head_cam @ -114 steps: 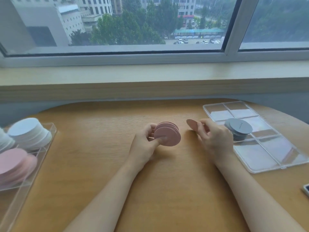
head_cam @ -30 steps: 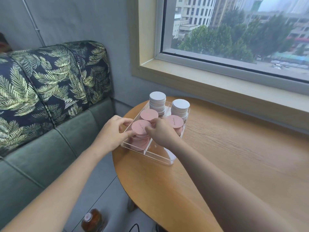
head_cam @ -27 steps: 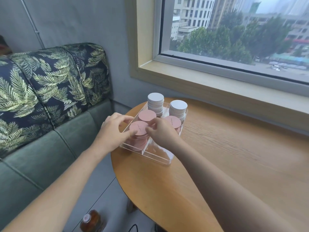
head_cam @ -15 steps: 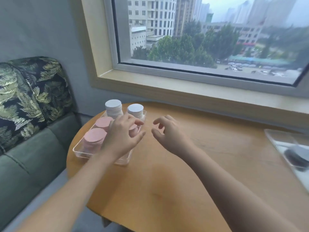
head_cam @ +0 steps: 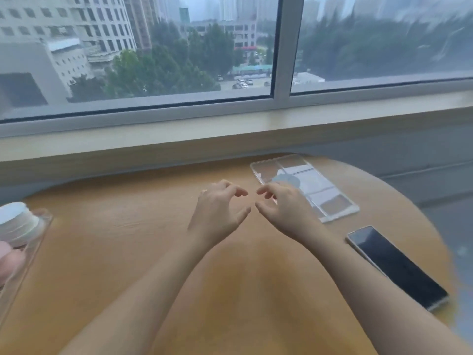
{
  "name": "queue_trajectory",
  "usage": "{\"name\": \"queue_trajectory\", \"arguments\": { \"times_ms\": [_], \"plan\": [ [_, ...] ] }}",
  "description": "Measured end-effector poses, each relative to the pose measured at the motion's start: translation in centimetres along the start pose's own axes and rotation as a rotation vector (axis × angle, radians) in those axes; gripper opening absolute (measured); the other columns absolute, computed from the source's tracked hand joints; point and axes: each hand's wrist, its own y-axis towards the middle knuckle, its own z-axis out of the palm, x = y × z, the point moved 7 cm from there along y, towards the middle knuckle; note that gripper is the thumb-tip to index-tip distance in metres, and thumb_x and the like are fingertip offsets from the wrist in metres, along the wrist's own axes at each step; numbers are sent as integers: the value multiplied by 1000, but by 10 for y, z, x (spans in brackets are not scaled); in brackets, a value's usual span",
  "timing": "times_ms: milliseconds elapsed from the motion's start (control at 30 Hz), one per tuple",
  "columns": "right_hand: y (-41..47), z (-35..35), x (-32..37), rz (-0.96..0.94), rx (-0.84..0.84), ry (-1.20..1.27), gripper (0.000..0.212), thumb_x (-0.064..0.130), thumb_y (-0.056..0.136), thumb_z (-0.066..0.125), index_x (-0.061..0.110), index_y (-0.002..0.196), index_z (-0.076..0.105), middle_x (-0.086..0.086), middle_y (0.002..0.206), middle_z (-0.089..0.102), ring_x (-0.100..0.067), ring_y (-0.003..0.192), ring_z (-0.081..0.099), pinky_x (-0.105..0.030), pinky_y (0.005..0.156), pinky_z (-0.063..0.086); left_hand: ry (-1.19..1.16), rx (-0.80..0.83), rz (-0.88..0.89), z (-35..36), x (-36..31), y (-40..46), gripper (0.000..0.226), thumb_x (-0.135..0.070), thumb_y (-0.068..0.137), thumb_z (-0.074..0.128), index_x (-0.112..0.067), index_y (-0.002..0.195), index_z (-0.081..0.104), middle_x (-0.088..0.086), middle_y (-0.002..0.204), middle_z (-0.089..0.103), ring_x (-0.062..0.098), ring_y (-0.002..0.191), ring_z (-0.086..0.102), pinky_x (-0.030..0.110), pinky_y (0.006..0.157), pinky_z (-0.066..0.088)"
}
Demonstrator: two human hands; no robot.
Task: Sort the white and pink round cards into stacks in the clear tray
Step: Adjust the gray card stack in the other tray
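Note:
At the left edge of the wooden table the clear tray (head_cam: 38, 234) holds a stack of white round cards (head_cam: 16, 224) and, nearer me, pink round cards (head_cam: 9, 257), partly cut off by the frame. My left hand (head_cam: 217, 213) and my right hand (head_cam: 284, 208) hover side by side over the middle of the table, fingers loosely curled, both empty. A stack of grey round cards (head_cam: 285, 181) lies in a flat clear divided tray (head_cam: 335, 213) at the right, just beyond my right hand.
A dark phone (head_cam: 396, 265) lies face up near the table's right edge. The table (head_cam: 128, 226) is round and butts against the wall under a wide window sill (head_cam: 230, 129). Bare wood lies between the two trays.
Both hands have left the clear tray, where they set pink cards on a stack, and moved right to the table's middle. My view has swung right; the sofa is gone from sight.

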Motion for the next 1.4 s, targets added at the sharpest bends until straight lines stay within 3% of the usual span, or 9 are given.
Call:
{"name": "queue_trajectory", "arguments": {
  "times_ms": [133, 333, 433, 533, 733, 933, 1133, 1300, 1400],
  "plan": [
    [11, -22, -55, 69, -23, -31, 30, 34, 89, 67, 24, 116, 63, 5, 106, 62, -18, 106, 52, -36, 93, 43, -30, 68, -24, 48, -13, 38, 36, -34, 86, 76, -26, 121, 66, -11, 112, 64, 12, 103, 56, 33, 99, 38],
    [51, -21, -122, 164, 36, -26, 57, 38, 81, 74, 28, 132, 51, 3, 124, 57, -20, 119, 48, -40, 100, 42, -94, 141, -117, 101, 0, 83, 59, -29, 84, 78, -23, 137, 54, -9, 121, 64, 10, 101, 51, 38, 101, 43],
    [71, -15, -142, 179, 93, -3, 70, 37, 77, 79, 29, 139, 46, 1, 132, 54, -22, 124, 47, -42, 102, 43, -109, 191, -152, 120, 9, 101, 66, -27, 83, 80, -21, 142, 50, -8, 124, 64, 13, 108, 54, 39, 103, 44],
    [88, -4, -146, 143, 160, -13, 78, 33, 76, 81, 28, 144, 43, 2, 138, 52, -21, 126, 46, -39, 104, 40, -106, 247, -178, 135, 17, 112, 68, -25, 84, 80, -22, 144, 48, -7, 123, 64, 17, 113, 57, 39, 103, 46],
    [108, 17, -151, 97, 266, -29, 84, 36, 68, 83, 31, 142, 42, 1, 134, 51, -19, 127, 43, -40, 105, 42, -119, 325, -213, 147, 22, 121, 68, -21, 83, 76, -25, 143, 46, -9, 119, 65, 9, 88, 63, 33, 89, 53],
    [117, 17, -157, 88, 343, 14, 93, 36, 66, 87, 35, 144, 37, 3, 131, 43, -15, 123, 44, -38, 102, 46, -56, 388, -198, 148, 13, 129, 78, -27, 76, 79, -29, 146, 44, -12, 121, 65, 14, 96, 54, 31, 84, 45],
    [122, 18, -156, 43, 294, 24, 87, 40, 63, 89, 32, 138, 45, 5, 124, 52, -15, 115, 51, -35, 96, 47, -31, 398, -207, 147, 10, 132, 79, -26, 75, 80, -27, 146, 46, -8, 131, 63, 13, 106, 57, 28, 85, 44],
    [130, 21, -153, 17, 354, -170, 94, 53, 64, 84, 34, 144, 38, 2, 128, 53, -19, 121, 49, -39, 99, 46, -16, 403, -201, 145, 7, 135, 77, -25, 73, 82, -27, 142, 49, -9, 125, 66, 12, 95, 52, 28, 80, 42],
    [134, 22, -144, -18, 391, -294, 97, 59, 66, 81, 35, 148, 33, 0, 126, 52, -20, 121, 47, -37, 98, 43, 26, 402, -183, 143, 5, 137, 75, -27, 75, 82, -27, 142, 49, -8, 122, 69, 17, 101, 59, 30, 78, 44]
  ]
}}
